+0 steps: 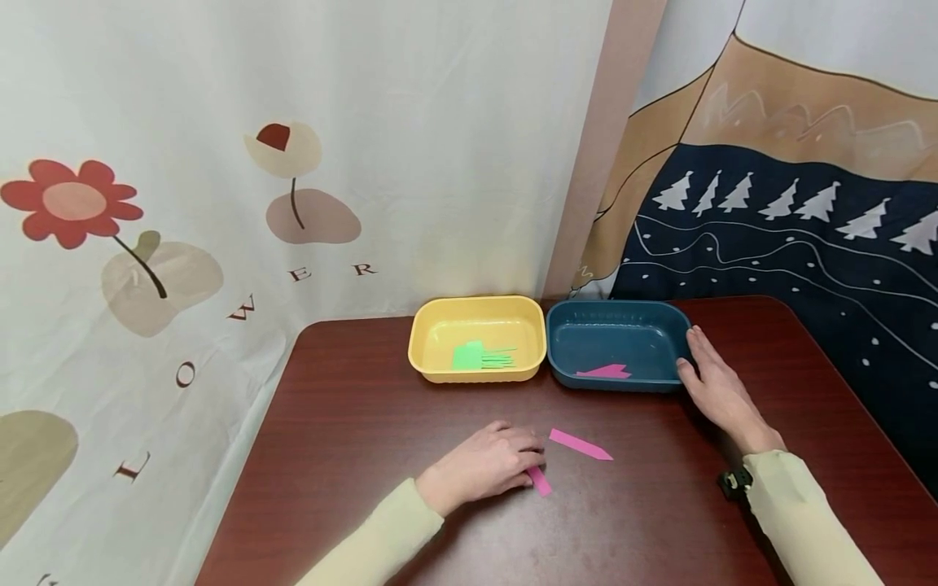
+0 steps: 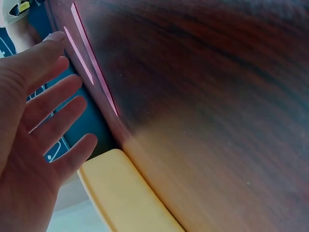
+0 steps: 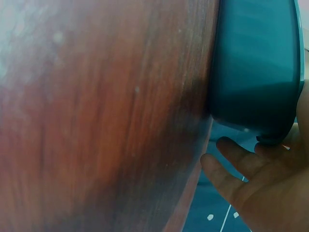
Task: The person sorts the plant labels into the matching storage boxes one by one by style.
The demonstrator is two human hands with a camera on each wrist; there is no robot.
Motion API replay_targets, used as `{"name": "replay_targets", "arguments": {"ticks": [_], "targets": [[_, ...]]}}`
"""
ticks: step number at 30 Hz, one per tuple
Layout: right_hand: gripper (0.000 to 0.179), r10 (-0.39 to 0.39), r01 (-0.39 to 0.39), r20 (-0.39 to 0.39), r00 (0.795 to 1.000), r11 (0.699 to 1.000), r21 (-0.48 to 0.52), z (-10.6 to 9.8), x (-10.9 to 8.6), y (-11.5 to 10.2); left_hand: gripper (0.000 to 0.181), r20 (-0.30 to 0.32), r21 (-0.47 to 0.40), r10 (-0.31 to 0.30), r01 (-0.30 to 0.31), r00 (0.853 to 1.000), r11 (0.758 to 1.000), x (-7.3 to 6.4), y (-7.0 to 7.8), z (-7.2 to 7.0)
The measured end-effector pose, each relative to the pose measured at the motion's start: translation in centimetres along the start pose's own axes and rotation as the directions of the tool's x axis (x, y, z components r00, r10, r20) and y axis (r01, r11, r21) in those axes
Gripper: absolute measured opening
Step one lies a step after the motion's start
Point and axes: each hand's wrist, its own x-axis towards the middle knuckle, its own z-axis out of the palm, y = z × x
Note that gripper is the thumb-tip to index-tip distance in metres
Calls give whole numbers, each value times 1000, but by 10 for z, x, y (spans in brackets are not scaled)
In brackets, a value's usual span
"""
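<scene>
My left hand (image 1: 487, 460) is held over a pink paper strip (image 1: 540, 482) on the brown table, partly covering it from above. In the left wrist view its fingers (image 2: 53, 113) are spread and relaxed, with nothing between them. Just right of this hand lies a second pink strip (image 1: 581, 444) with one pointed end. My right hand (image 1: 721, 395) rests at the right side of the dark blue tray (image 1: 619, 314), its thumb by the front corner and its fingers loosely extended along the outside. Inside that tray are pink paper pieces (image 1: 607, 371).
A yellow tray (image 1: 476, 306) stands directly left of the blue one and contains green paper pieces (image 1: 469, 356), some cut as thin strips. Behind the table (image 1: 344, 456) hang a white flower-print curtain (image 1: 440, 163) and a dark cloth with white trees (image 1: 777, 236).
</scene>
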Motion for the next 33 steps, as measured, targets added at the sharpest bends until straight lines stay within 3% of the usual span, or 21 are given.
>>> {"name": "replay_targets", "arguments": {"ticks": [13, 27, 33], "targets": [[67, 0, 0, 4, 1000, 1000, 2, 0, -1, 3, 25, 31, 5, -13, 13, 999, 1000, 5, 2, 4], [67, -1, 0, 7, 1000, 1000, 15, 0, 0, 2, 7, 29, 136, -12, 8, 1000, 991, 16, 4, 3], [67, -8, 8, -7, 1000, 1000, 19, 1, -1, 2, 9, 31, 118, -25, 21, 999, 993, 20, 4, 5]]}}
